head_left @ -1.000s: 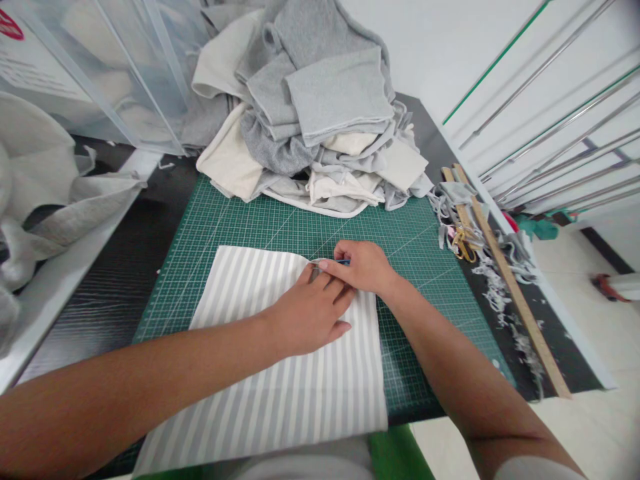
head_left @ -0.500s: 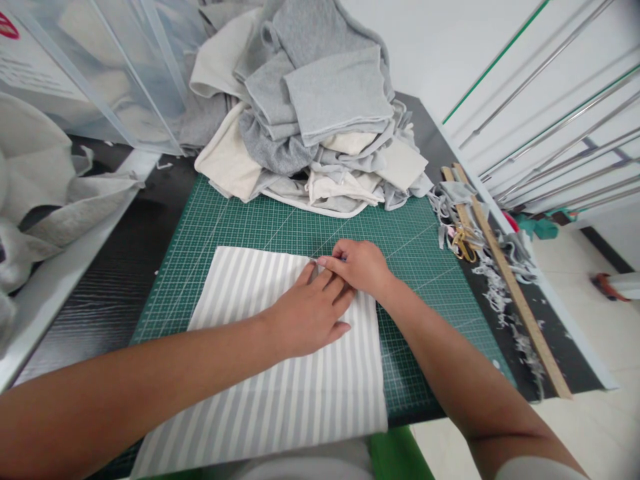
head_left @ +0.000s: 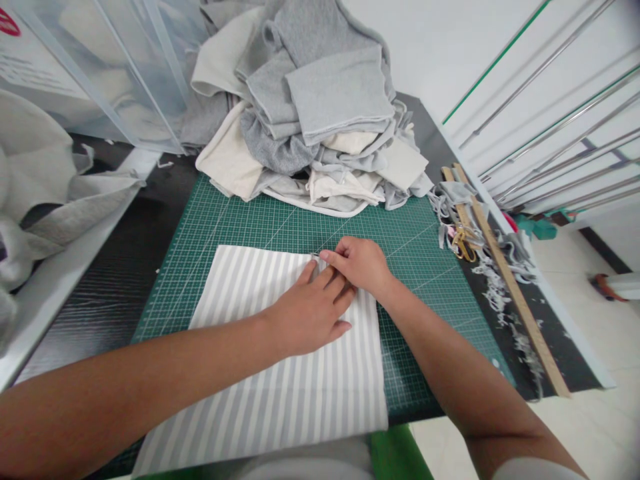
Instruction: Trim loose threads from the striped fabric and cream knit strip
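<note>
A grey-and-white striped fabric piece (head_left: pixel 280 407) lies flat on a green cutting mat (head_left: pixel 420 313), its near edge reaching the table's front. My left hand (head_left: pixel 313 317) rests palm down on the fabric with fingers spread, close to its far edge. Just beyond those fingertips, my right hand (head_left: pixel 360 263) is closed in a pinch at the fabric's far edge. What sits between the right thumb and fingers is mostly hidden; a bit of the edge shows beside the thumb.
Behind the mat rises a heap of grey and cream cloth (head_left: pixel 310 120). To the right lie wooden rulers (head_left: pixel 520 300), gold-handled scissors (head_left: pixel 464 245) and fabric scraps (head_left: pixel 495 283). A translucent bin (head_left: pixel 130 73) and loose grey cloth (head_left: pixel 35 173) are at left.
My right hand has shifted very slightly away from me along the fabric's far edge, still pinched. The left hand stays in place.
</note>
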`<action>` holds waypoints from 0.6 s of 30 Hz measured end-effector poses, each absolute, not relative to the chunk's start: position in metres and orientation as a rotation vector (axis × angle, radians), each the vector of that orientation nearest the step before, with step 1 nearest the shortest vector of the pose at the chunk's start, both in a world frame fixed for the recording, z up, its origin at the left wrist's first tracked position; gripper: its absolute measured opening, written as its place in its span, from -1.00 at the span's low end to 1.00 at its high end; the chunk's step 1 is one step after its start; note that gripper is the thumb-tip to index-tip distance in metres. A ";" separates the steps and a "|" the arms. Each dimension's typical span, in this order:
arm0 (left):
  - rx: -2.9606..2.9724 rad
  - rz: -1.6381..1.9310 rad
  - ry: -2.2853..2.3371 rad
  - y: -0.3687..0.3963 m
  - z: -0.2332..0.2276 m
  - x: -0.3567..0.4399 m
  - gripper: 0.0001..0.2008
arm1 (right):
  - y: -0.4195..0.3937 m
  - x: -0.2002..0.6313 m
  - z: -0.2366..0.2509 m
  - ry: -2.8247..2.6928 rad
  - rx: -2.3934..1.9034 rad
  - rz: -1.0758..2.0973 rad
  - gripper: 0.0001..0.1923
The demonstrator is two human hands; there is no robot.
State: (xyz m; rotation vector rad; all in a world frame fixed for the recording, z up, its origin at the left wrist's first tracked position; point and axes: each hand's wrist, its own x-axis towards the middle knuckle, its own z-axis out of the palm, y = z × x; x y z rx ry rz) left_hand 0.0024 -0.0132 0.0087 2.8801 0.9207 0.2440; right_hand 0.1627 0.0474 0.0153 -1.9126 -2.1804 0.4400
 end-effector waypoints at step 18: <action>2.855 0.225 0.970 -0.017 0.012 0.002 -0.44 | 0.052 0.160 0.021 -2.368 -1.926 0.366 -0.42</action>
